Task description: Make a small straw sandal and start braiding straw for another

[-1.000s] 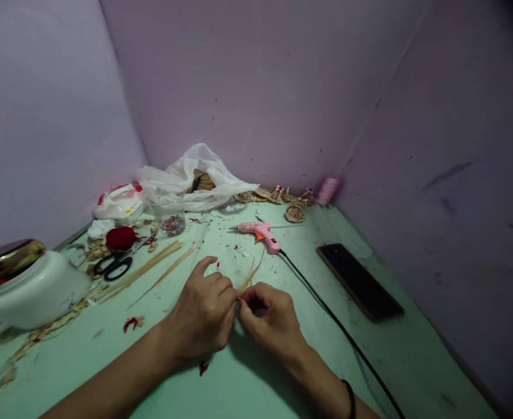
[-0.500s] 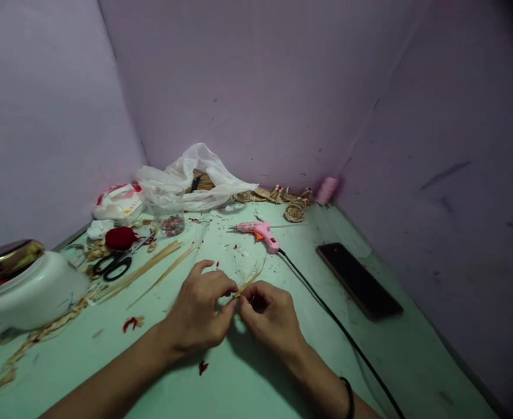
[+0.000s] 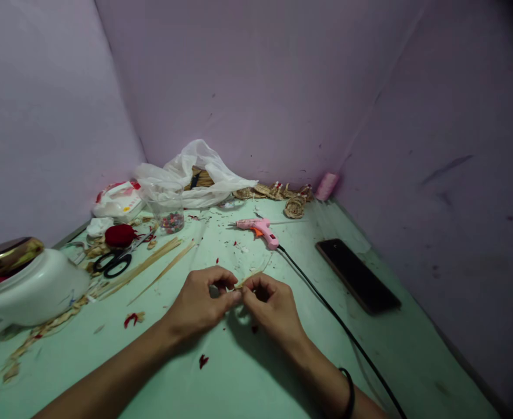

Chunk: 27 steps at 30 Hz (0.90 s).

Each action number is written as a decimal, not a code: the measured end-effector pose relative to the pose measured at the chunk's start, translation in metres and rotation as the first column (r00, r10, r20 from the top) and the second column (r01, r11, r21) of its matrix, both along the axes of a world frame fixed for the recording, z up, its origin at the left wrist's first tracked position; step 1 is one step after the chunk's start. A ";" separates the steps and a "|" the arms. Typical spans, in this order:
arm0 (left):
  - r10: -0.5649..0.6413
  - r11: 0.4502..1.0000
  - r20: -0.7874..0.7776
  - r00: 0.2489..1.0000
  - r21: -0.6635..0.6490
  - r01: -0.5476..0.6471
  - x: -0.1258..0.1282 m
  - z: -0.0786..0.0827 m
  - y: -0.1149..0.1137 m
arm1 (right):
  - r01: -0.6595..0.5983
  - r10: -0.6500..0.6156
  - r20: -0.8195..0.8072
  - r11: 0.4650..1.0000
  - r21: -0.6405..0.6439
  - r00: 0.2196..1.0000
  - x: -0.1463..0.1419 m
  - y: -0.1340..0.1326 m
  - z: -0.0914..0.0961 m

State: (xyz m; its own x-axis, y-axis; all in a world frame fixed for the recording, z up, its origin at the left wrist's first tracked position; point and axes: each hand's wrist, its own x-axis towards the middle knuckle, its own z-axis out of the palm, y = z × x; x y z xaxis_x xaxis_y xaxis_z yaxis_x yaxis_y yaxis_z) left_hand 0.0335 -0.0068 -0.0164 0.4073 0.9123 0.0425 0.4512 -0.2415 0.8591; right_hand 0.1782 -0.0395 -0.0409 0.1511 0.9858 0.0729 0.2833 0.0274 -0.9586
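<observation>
Between my two hands, above the middle of the table, is a thin piece of pale dried straw (image 3: 248,279). My left hand (image 3: 204,299) pinches its near end between thumb and forefinger. Right beside it, my right hand (image 3: 274,305) pinches the same straw, fingertips almost touching the left ones. Most of the straw is hidden behind the fingers. Beyond the hands lies a pink glue gun (image 3: 259,228) with its nozzle to the left. Longer straw strips (image 3: 145,267) rest on the table to the left of my left hand.
Black-handled scissors (image 3: 112,263) and a dark red yarn ball (image 3: 120,235) lie left, near a white pot (image 3: 42,288). Behind stand a clear cup of beads (image 3: 171,218) and a plastic bag (image 3: 195,174). A phone (image 3: 356,276) and black cord (image 3: 335,320) are right.
My fingertips have drawn closer together on the straw, and less of it shows beyond them. A small red scrap now shows on the table beneath my right hand.
</observation>
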 end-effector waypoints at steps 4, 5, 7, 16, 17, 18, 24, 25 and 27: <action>0.018 0.974 -0.074 0.997 0.228 0.000 0.000 -0.005 -0.001 | -0.013 0.013 0.005 1.000 0.008 1.000 0.001 0.000 0.000; 0.025 0.945 -0.084 0.996 0.327 0.004 0.001 -0.007 -0.002 | -0.018 0.017 0.028 1.000 0.022 0.999 0.001 0.000 0.000; 0.013 0.855 -0.102 0.995 0.517 0.041 0.001 -0.009 -0.003 | -0.024 0.020 0.082 0.998 0.054 0.996 0.000 -0.001 -0.001; 0.002 0.898 -0.141 0.990 0.435 0.060 0.001 -0.009 -0.005 | -0.033 0.015 0.184 0.995 0.095 0.983 0.001 -0.002 -0.004; 0.011 0.948 -0.112 0.994 0.318 0.026 0.001 -0.008 -0.005 | -0.033 0.018 0.178 0.996 0.085 0.984 0.000 -0.002 -0.005; 0.015 0.978 -0.087 0.996 0.208 0.004 0.002 -0.006 -0.005 | -0.031 0.017 0.175 0.997 0.075 0.984 -0.001 -0.002 -0.005; 0.073 0.985 -0.118 0.990 0.163 -0.053 -0.001 -0.007 -0.007 | 0.027 -0.048 0.290 0.997 0.077 0.956 0.021 -0.011 0.025; 0.093 0.978 -0.139 0.986 0.198 -0.064 -0.002 -0.010 -0.007 | 0.065 -0.098 0.353 0.992 0.104 0.930 0.034 -0.014 0.034; 0.121 0.967 -0.166 0.979 0.242 -0.079 -0.005 -0.016 -0.005 | 0.184 -0.224 0.504 0.974 0.130 0.834 0.070 -0.020 0.048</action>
